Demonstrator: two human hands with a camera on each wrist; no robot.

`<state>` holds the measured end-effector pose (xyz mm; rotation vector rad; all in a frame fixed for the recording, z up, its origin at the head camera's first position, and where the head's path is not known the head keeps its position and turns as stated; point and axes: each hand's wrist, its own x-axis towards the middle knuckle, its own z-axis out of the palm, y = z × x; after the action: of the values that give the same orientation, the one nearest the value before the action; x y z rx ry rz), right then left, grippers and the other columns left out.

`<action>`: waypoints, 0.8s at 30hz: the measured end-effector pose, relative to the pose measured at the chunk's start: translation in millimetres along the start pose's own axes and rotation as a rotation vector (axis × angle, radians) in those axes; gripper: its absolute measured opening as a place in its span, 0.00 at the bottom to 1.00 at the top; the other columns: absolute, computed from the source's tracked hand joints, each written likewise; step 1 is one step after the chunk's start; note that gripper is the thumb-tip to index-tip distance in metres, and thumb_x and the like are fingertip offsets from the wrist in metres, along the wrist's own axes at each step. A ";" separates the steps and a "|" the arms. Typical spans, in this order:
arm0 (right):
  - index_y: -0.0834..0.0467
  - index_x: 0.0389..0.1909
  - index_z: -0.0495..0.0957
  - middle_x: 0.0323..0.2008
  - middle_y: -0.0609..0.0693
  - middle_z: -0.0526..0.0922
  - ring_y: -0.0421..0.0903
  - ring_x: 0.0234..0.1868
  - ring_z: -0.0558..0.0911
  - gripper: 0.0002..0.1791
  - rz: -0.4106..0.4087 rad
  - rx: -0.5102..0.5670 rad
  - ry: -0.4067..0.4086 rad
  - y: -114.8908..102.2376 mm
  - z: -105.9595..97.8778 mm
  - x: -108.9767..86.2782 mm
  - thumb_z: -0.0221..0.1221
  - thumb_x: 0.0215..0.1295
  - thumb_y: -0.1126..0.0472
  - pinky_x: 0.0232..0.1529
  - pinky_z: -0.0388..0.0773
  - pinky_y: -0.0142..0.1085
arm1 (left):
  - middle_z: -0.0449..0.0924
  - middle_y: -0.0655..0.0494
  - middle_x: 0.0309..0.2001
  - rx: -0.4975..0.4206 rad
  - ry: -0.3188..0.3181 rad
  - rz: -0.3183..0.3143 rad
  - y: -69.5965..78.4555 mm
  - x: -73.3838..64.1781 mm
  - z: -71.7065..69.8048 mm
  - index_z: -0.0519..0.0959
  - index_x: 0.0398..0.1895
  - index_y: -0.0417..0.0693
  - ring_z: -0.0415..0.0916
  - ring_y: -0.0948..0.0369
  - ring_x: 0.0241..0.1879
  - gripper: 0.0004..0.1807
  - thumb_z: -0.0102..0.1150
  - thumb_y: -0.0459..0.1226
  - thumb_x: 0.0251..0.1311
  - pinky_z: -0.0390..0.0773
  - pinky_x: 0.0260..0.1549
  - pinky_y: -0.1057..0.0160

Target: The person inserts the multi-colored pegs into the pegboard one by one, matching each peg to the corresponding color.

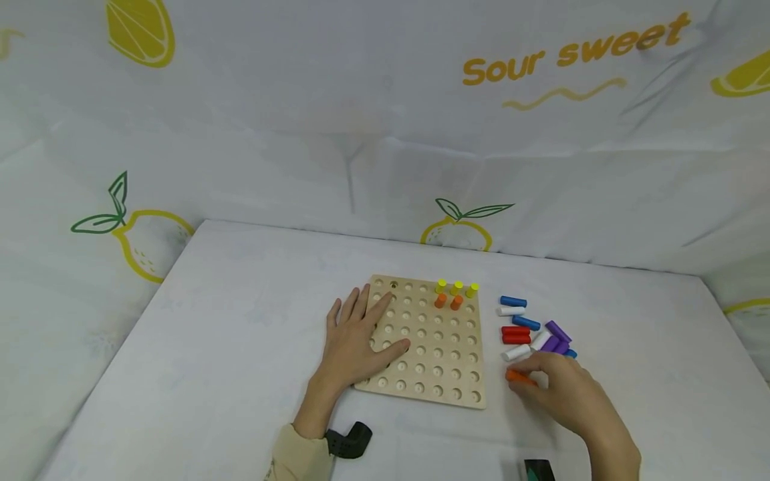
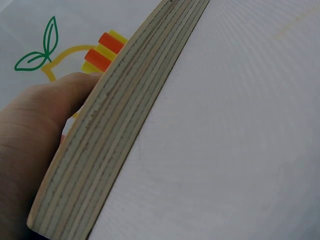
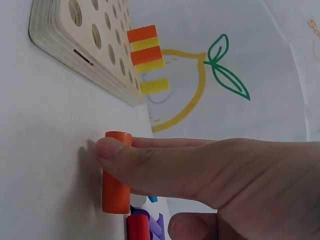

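My left hand (image 1: 351, 346) lies spread over the left part of a wooden pegboard (image 1: 448, 364), its fingers straight across the rows of holes. On the right of the board, my right hand (image 1: 562, 389) pinches an orange peg (image 3: 116, 175) between thumb and fingers, close over the table. Three yellow pegs (image 1: 457, 288) stand upright in the board's far row toward the right. Just in front of them, two orange pegs (image 1: 441, 300) stand in the second row. In the left wrist view, the left thumb (image 2: 75, 92) rests over the board's edge.
Beyond the right hand lie loose pegs: blue pegs (image 1: 513, 301), white pegs (image 1: 516, 353), red pegs (image 1: 516, 331) and purple pegs (image 1: 558, 331). A black wrist device (image 1: 350, 441) sits by the left sleeve, and a dark object (image 1: 538, 469) is at the near edge. A lemon-print cloth (image 1: 337, 133) hangs behind.
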<state>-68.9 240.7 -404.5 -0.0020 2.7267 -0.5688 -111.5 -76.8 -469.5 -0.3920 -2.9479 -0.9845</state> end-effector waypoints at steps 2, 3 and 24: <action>0.52 0.43 0.91 0.43 0.49 0.91 0.53 0.49 0.86 0.11 -0.018 0.003 0.017 -1.1 -1.0 -0.3 0.73 0.58 0.58 0.52 0.80 0.60 | 0.53 0.41 0.81 0.002 0.001 0.000 0.0 0.4 0.4 0.65 0.78 0.58 0.47 0.43 0.82 0.47 0.61 0.65 0.56 0.41 0.77 0.34; 0.52 0.43 0.91 0.42 0.49 0.91 0.53 0.48 0.85 0.11 -0.032 0.005 0.029 -1.4 -1.7 -0.4 0.73 0.58 0.59 0.51 0.81 0.60 | 0.53 0.41 0.81 0.005 0.001 0.000 -0.1 0.6 0.6 0.65 0.78 0.58 0.47 0.43 0.82 0.47 0.61 0.65 0.56 0.41 0.77 0.34; 0.63 0.52 0.87 0.26 0.55 0.87 0.38 0.14 0.69 0.17 -0.176 0.290 0.349 -21.9 -3.9 16.5 0.70 0.62 0.64 0.15 0.65 0.31 | 0.52 0.42 0.81 0.005 -0.008 -0.005 1.7 -0.1 -1.0 0.65 0.78 0.58 0.46 0.43 0.82 0.47 0.61 0.65 0.56 0.40 0.77 0.34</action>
<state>-87.2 220.9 -398.3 -0.0778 2.9656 -1.1053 -111.1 -76.2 -467.8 -0.3898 -2.9592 -0.9774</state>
